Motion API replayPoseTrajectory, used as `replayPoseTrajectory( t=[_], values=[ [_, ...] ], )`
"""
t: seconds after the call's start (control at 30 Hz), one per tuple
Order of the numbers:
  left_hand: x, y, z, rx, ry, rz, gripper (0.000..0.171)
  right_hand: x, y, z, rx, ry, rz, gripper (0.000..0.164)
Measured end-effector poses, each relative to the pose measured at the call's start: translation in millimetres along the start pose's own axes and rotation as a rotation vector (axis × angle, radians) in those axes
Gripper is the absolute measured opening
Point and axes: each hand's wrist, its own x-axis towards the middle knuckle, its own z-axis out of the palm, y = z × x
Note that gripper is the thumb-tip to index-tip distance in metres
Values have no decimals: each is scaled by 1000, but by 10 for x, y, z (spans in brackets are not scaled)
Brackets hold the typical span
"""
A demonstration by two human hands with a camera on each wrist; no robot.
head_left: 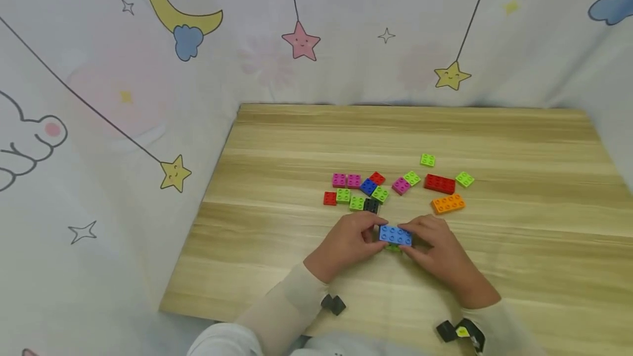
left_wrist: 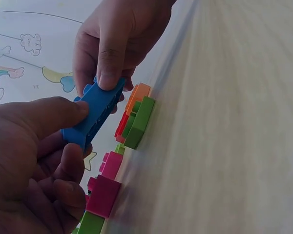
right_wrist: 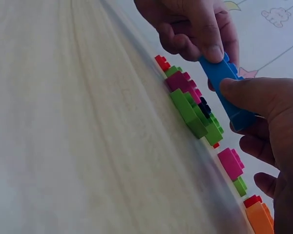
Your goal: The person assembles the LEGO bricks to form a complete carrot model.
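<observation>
Both hands hold a blue eight-stud building brick [head_left: 395,235], one at each end. My left hand [head_left: 348,243] pinches its left end between thumb and fingers. At the other end, the thumb and fingers of my right hand [head_left: 437,247] grip it too. Both wrist views show the blue brick [left_wrist: 96,109] raised above the table, studs facing away from the person. A light green brick [head_left: 393,248] lies beneath it on the table, mostly covered by the blue one in the head view. From the right wrist, this green brick [right_wrist: 188,113] shows apart from the blue brick.
Beyond the hands, loose bricks lie on the wooden table [head_left: 267,153]. To the left are pink, red, green, dark blue and black [head_left: 371,205] ones. On the right lie a long red brick [head_left: 439,183] and an orange brick [head_left: 448,204]. A patterned cloth [head_left: 346,26] hangs behind.
</observation>
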Motion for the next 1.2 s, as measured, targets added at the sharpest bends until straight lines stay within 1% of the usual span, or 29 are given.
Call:
replayPoseTrajectory(
  t=[0.13, 0.2, 0.33, 0.6, 0.7, 0.93, 1.0, 1.13, 1.2],
  values=[
    [-6, -31, 17, -13, -28, -23, 35, -34, 7, 24, -28, -24, -3, 40],
    [0, -42, 27, -8, -48, -43, 34, -46, 7, 33, -40, -33, 3, 39],
    [25, -59, 48, 20, -75, -61, 33, -49, -2, 34, -60, -50, 15, 38],
    [52, -56, 55, 70, -87, -45, 31, -53, 2, 44, -56, -69, 56, 36],
    [56, -52, 53, 74, -94, -40, 32, -51, -5, 49, -58, -70, 56, 37],
    [60, -44, 64, 68, -99, -33, 32, -21, -30, 99, -23, -92, 103, 42],
    [62, -40, 63, 75, -102, -33, 32, -10, -27, 128, -11, -86, 101, 43],
    [65, -19, 60, 125, -111, -25, 31, -1, -20, 166, -2, -55, 78, 41],
    [76, -5, 67, 158, -107, 2, 33, -3, -14, 178, -6, -45, 73, 41]
  ],
)
